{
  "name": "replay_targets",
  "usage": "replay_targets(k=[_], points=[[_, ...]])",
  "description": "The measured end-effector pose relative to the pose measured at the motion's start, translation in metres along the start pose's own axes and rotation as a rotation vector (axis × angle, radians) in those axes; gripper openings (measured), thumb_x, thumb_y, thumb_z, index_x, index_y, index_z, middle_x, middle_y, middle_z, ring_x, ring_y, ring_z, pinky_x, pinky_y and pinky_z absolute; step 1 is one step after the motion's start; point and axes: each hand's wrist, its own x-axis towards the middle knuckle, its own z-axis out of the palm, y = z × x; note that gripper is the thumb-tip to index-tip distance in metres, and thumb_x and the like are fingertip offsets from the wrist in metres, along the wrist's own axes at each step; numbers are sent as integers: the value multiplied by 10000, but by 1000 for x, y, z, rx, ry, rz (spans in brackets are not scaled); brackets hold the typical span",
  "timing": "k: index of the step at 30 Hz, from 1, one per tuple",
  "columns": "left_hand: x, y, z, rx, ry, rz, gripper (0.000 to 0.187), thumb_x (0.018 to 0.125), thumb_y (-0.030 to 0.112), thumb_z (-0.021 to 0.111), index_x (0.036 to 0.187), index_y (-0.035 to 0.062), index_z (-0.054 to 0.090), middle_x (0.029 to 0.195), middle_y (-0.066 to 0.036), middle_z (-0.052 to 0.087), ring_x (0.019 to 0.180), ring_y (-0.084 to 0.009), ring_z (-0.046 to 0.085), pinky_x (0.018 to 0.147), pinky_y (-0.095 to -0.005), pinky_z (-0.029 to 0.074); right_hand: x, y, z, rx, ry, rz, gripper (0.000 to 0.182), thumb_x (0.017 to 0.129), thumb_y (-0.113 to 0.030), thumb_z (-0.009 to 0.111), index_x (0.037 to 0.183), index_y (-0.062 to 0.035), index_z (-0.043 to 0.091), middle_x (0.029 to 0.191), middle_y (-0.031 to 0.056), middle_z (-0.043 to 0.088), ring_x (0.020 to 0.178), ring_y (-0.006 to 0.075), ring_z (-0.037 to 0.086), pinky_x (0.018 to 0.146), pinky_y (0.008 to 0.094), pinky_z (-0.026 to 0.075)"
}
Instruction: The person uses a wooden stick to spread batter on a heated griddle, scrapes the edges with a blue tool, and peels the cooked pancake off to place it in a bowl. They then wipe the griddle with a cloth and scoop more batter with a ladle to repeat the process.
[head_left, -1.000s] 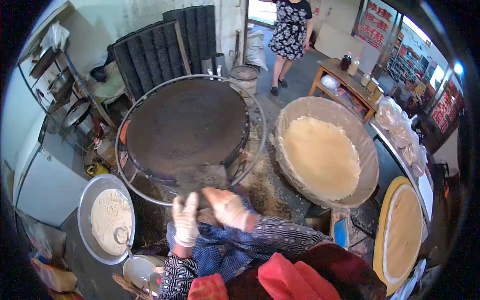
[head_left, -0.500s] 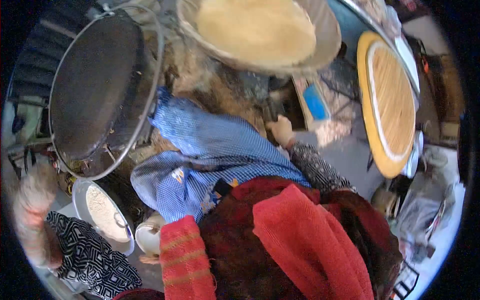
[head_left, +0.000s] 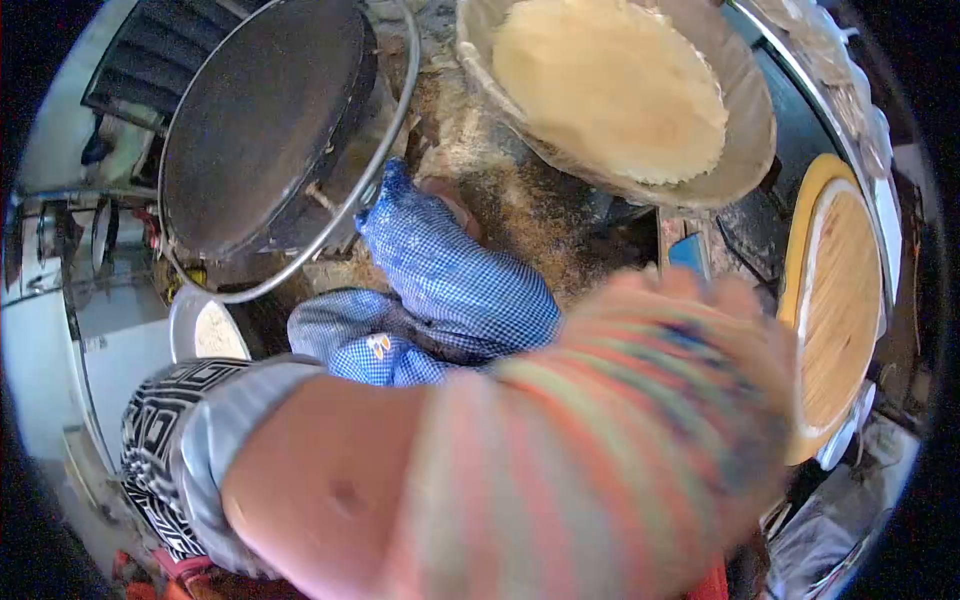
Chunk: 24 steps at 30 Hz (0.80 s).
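My left hand (head_left: 700, 340), in a striped fingerless glove or wrap, crosses close in front of the camera, its bare fingertips toward the upper right. Motion blurs the fingers, so I cannot see whether they grip anything. Beyond it lie a blue box-like piece (head_left: 688, 254) and a round wooden board (head_left: 842, 310) with a yellow rim. My right hand does not show; the left arm covers the area where it was. At the top, a large thin flatbread (head_left: 610, 85) lies in a lined basket (head_left: 745, 165).
A wide dark griddle (head_left: 265, 130) with a metal ring (head_left: 385, 140) around it stands at the upper left. Below it is a bowl of flour (head_left: 215, 330). Blue checked cloth (head_left: 460, 270) covers my legs. Brown crumbs lie on the floor (head_left: 530, 230).
My left hand has swung from the far left across to the right, close to the camera. My right hand has gone from sight. The view has shifted, moving the griddle and basket rightward.
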Motion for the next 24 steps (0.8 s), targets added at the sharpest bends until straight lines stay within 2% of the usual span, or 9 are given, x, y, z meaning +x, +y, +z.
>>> replay_targets(k=[6,9,11,14,15,16,17,22,24], points=[[9,-1,26,-23,229,90,426,857,381,552,1102,32,553,1005,-139,595,999,-300,574,877,-432,463,39,-14,24,891,-268,409,301,890,-367,588,959,-92,692,825,130,677,690,304,612,612,352,508],[-2,-17,42,-6,341,83,401,850,374,557,1079,46,565,992,-123,596,991,-295,573,893,-425,450,-3,-72,65,593,-209,190,263,923,-285,575,1014,-61,678,862,122,685,726,288,626,661,338,506],[-14,-23,51,2,419,36,384,845,370,560,1064,55,573,983,-113,597,985,-292,573,904,-420,442,-52,-152,59,-45,-92,-416,272,906,-238,598,1051,-17,662,982,183,684,842,311,666,791,397,522],[-57,-41,70,66,597,-132,358,838,363,565,1041,69,586,969,-97,599,977,-286,572,919,-413,429,-84,-238,66,-155,-11,-1050,218,938,-242,558,1023,-68,659,996,138,681,885,322,640,757,390,514],[-78,-46,78,98,657,-215,350,835,361,567,1034,74,590,965,-92,599,974,-285,572,925,-410,425,-83,-263,72,-218,-43,-1140,227,948,-258,548,967,-64,664,894,141,683,764,278,634,681,377,510],[-101,-51,90,130,715,-303,341,833,359,568,1026,79,594,960,-87,600,971,-283,572,930,-408,421,-145,-325,71,134,-294,-422,282,960,-269,535,856,-40,661,784,132,667,632,203,591,616,345,490],[-123,-50,99,165,770,-378,333,831,357,570,1019,83,598,956,-82,600,968,-281,571,935,-405,416,-142,-334,89,131,-201,-430,348,966,-279,527,776,-15,651,700,106,653,574,142,558,582,294,473],[-242,-32,217,-251,1023,-765,320,905,251,582,1123,17,583,1077,-160,615,1024,-329,576,908,-437,438,-211,-411,154,-88,-615,-1356,232,949,-232,546,968,-19,635,829,141,681,746,250,658,711,351,506],[-269,-18,245,-242,1147,-975,309,870,214,623,1098,9,589,1037,-170,620,972,-349,588,859,-445,456,-253,-440,210,-79,-799,-1427,205,934,-225,559,982,-41,637,904,143,678,820,275,661,732,345,502]])
